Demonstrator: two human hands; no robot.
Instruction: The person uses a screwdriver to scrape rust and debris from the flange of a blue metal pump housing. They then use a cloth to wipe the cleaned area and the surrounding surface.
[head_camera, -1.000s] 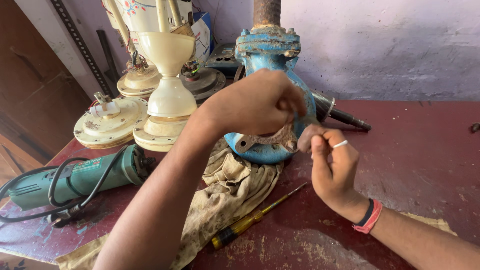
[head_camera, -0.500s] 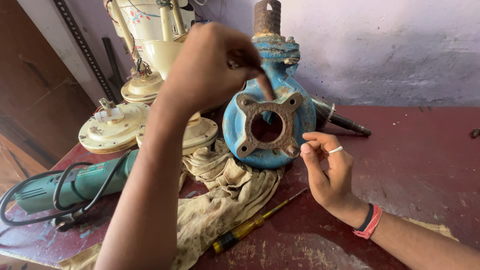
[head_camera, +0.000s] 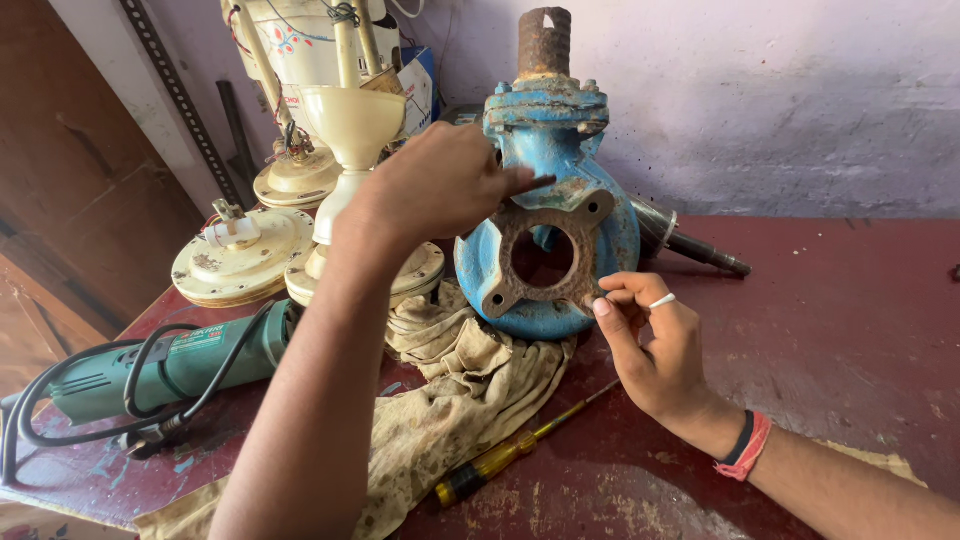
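Standing on the dark red workbench (head_camera: 860, 330), a blue pump casing (head_camera: 545, 230) with a rusty square flange (head_camera: 545, 258) faces the camera, far centre. A soiled cloth (head_camera: 460, 400) spreads near it; a green angle grinder (head_camera: 150, 365) lies left. The left hand (head_camera: 440, 185) hovers over the flange's upper left corner, fingers loosely curled, forefinger pointing, gripping nothing visible. The right hand (head_camera: 655, 340) pinches the flange's lower right corner. A yellow screwdriver (head_camera: 510, 455) lies near.
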